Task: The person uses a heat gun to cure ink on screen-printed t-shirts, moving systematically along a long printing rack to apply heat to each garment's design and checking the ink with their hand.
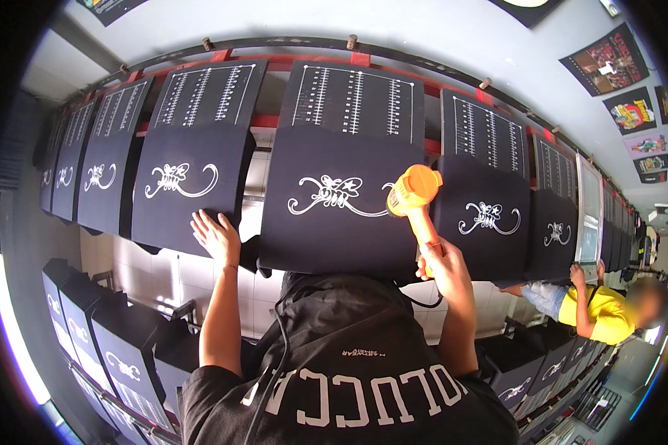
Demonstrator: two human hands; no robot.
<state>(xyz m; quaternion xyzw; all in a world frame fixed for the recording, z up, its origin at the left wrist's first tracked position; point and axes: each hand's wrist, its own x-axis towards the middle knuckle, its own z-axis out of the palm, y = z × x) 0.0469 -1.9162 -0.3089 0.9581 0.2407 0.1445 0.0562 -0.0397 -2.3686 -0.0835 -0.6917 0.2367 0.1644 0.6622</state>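
My right hand (445, 265) is wrapped round the handle of an orange heat gun (421, 185). Its round head hangs over the right part of a black shirt (341, 241) stretched on the board in front of me. A white curling floral print (330, 193) shows on that shirt, its right end partly hidden by the heat gun. My left hand (217, 236) has its fingers stretched out at the lower right edge of the neighbouring black shirt (189, 219), which bears the same white print. Whether the palm presses on the cloth is hard to tell.
More printed black shirts on boards, such as one on the right (482, 245), line a red and black rack (274, 43). Behind me runs another row of boards (126, 334). At the right, a person in yellow (597, 315) holds a framed screen (589, 211). A dark cord (427, 304) hangs below my right hand.
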